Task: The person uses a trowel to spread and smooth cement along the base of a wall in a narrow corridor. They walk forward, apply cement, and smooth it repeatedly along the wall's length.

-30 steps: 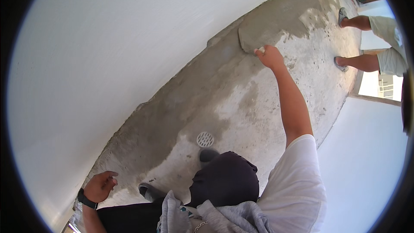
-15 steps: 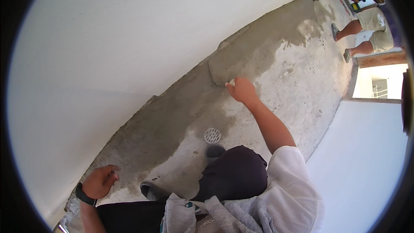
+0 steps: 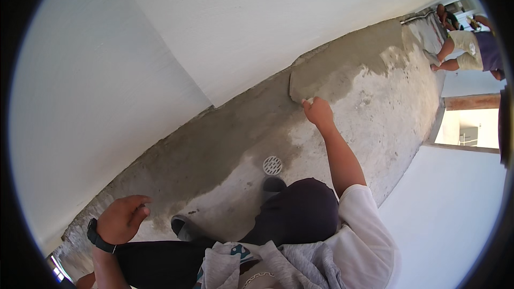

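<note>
My right hand [image 3: 319, 112] is closed round the pale handle of a trowel, held low over the floor. The trowel's flat blade [image 3: 297, 90] is nearly the same grey as the wet mortar [image 3: 342, 64] and hard to tell from it; a dark straight edge marks its near-left side. The mortar lies in a damp strip along the foot of the white wall [image 3: 257, 16]. My left hand [image 3: 122, 218], with a black watch on its wrist, hovers at the lower left near the wall's base. Its fingers are loosely bent, thumb apart, with nothing visible in them.
A round white drain cover [image 3: 272, 165] sits in the floor before my dark slippers [image 3: 182, 227]. Drier concrete [image 3: 375, 112] stretches to the right. Another person [image 3: 468, 51] in pale shorts stands at the far right, with someone else beyond. A framed opening [image 3: 468, 126] breaks the right wall.
The view has shifted, so more wall shows at the left. My left hand's fingers have opened out somewhat. My right hand stays on the trowel. The person at far right has stepped.
</note>
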A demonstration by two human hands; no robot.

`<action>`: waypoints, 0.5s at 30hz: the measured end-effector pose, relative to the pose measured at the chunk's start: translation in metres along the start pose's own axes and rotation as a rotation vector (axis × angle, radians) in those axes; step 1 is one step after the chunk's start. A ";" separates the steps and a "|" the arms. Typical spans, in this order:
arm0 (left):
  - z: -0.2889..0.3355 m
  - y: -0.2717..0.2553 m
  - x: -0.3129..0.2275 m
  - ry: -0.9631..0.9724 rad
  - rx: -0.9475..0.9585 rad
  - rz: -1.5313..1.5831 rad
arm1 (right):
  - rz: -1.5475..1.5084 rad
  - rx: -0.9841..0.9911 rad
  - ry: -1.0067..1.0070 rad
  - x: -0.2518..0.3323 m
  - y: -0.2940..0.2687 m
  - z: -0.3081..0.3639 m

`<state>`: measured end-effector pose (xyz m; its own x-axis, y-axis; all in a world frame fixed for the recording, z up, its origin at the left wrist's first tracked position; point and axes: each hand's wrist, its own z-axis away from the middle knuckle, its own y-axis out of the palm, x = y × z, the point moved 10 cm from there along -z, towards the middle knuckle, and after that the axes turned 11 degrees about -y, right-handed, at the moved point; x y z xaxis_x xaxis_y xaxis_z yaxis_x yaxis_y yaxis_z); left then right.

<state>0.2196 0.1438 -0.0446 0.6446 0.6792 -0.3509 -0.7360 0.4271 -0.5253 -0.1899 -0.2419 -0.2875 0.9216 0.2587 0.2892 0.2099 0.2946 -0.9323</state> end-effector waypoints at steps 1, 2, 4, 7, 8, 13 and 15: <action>0.002 -0.001 0.000 0.001 -0.006 -0.030 | -0.006 -0.004 -0.013 0.003 0.003 0.001; 0.004 -0.003 -0.001 0.017 -0.016 -0.022 | 0.001 -0.011 -0.010 0.007 0.006 0.004; 0.006 -0.004 -0.002 0.031 -0.038 -0.057 | -0.013 0.042 -0.031 0.024 0.020 0.020; 0.007 -0.004 -0.003 0.033 -0.029 -0.011 | -0.061 0.102 -0.029 0.055 0.039 0.049; 0.008 -0.004 -0.004 0.043 -0.028 -0.017 | -0.069 0.131 -0.007 0.062 0.044 0.058; 0.011 -0.003 -0.003 0.043 -0.011 -0.023 | -0.069 0.220 -0.121 0.094 0.055 0.089; 0.013 -0.004 -0.001 0.051 -0.023 -0.019 | -0.073 0.186 -0.117 0.084 0.050 0.088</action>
<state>0.2193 0.1487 -0.0316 0.6689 0.6393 -0.3793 -0.7187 0.4259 -0.5495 -0.1308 -0.1248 -0.2903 0.8597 0.3324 0.3879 0.2008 0.4784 -0.8549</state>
